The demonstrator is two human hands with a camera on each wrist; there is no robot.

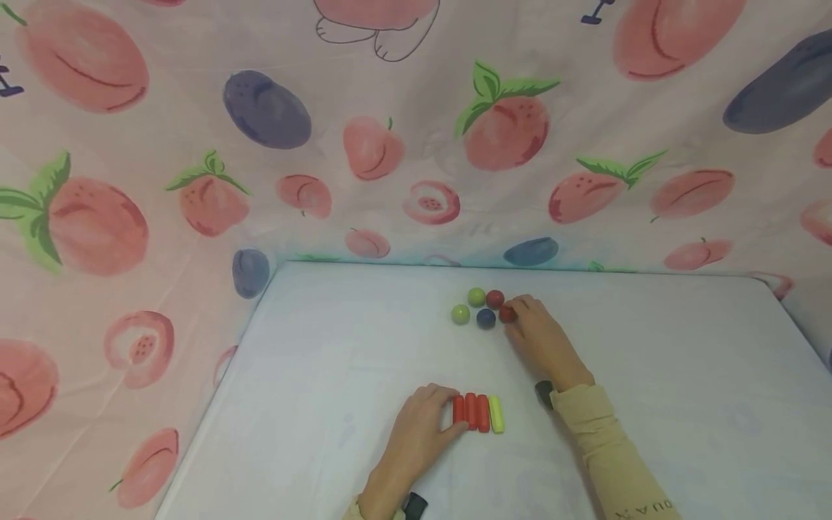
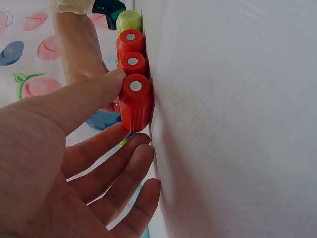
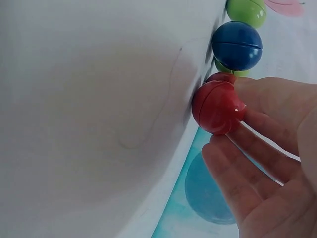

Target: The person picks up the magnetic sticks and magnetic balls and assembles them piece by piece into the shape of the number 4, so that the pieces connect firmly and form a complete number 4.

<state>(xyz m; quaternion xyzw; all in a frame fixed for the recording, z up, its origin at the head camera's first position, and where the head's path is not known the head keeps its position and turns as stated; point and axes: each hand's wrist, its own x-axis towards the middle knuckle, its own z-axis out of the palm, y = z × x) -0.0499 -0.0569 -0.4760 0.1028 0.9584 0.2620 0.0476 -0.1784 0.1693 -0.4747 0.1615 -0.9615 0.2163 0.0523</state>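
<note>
My left hand [image 1: 419,432] is at the left end of a row of short plastic rods, its thumb and index finger pinching the end red rod [image 2: 135,106] lengthwise. Two more red rods [image 1: 477,412] and a yellow-green rod [image 1: 497,414] lie beside it; pale round dots mark their ends. Farther back, my right hand [image 1: 542,339] pinches a glossy red ball [image 3: 216,108] between thumb and fingers. Around that ball sit another red ball [image 1: 495,299], a dark blue ball [image 1: 485,318] and two green balls [image 1: 477,297].
A white-covered table [image 1: 312,347] carries everything. Behind it and along its left side hangs a fruit-printed cloth [image 1: 390,209]. Both wrists wear dark camera mounts [image 1: 544,394] next to beige sleeves [image 1: 604,440].
</note>
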